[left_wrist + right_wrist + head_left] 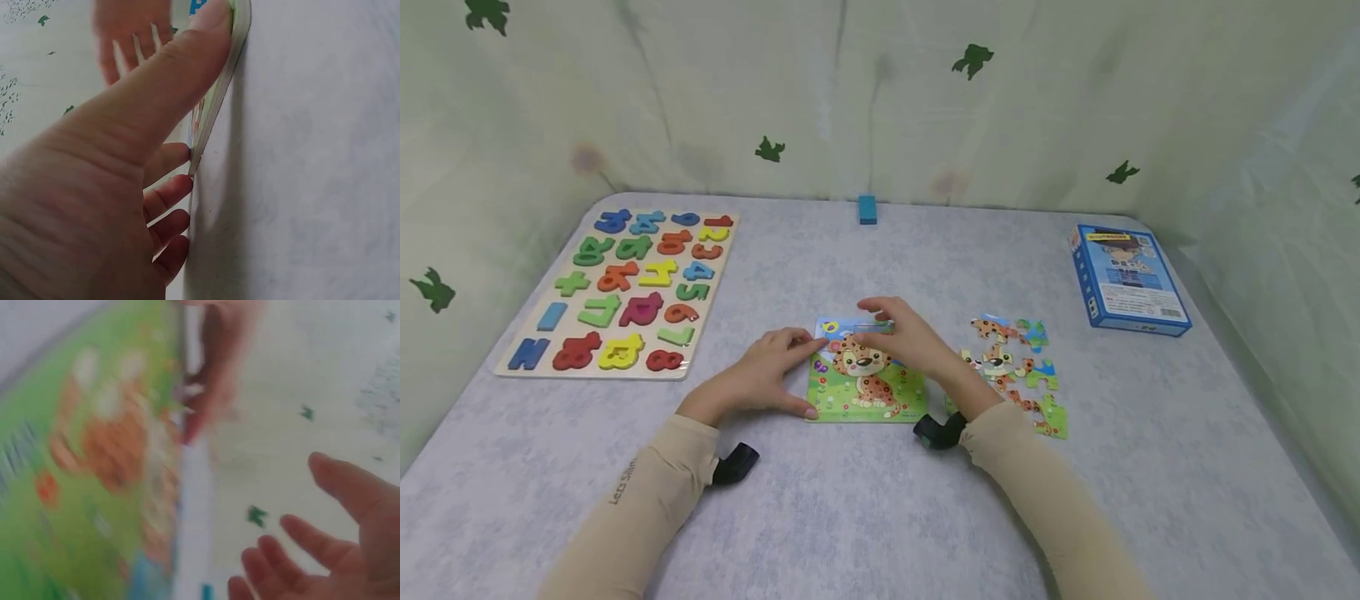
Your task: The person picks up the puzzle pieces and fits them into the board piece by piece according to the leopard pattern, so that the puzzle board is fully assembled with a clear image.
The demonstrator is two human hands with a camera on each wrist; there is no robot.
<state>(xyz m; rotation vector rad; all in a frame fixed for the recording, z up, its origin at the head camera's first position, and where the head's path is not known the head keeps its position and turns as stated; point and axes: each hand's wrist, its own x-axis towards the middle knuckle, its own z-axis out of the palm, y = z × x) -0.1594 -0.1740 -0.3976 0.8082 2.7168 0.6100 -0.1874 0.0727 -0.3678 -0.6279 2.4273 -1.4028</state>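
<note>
A square puzzle board (838, 398) with a cartoon leopard on grass lies flat on the table. At its left side, my left hand (763, 371) steadies it, thumb on the near corner and fingertips against the edge. The left wrist view shows the thumb (181, 62) over the board's thick edge (219, 94). Above the board's upper right hovers my right hand (913, 337), fingers apart and nothing held. Its spread fingers (275, 559) also show in the blurred right wrist view. Loose leopard puzzle pieces (997, 360) lie to the right, partly behind the right wrist.
A wooden number board (696, 354) with colourful shapes lies at the left. A blue box (1138, 287) sits at the far right. One small blue block (867, 210) stands by the back edge. Behind the table (850, 517) hangs a pale curtain (715, 92) with green leaf shapes.
</note>
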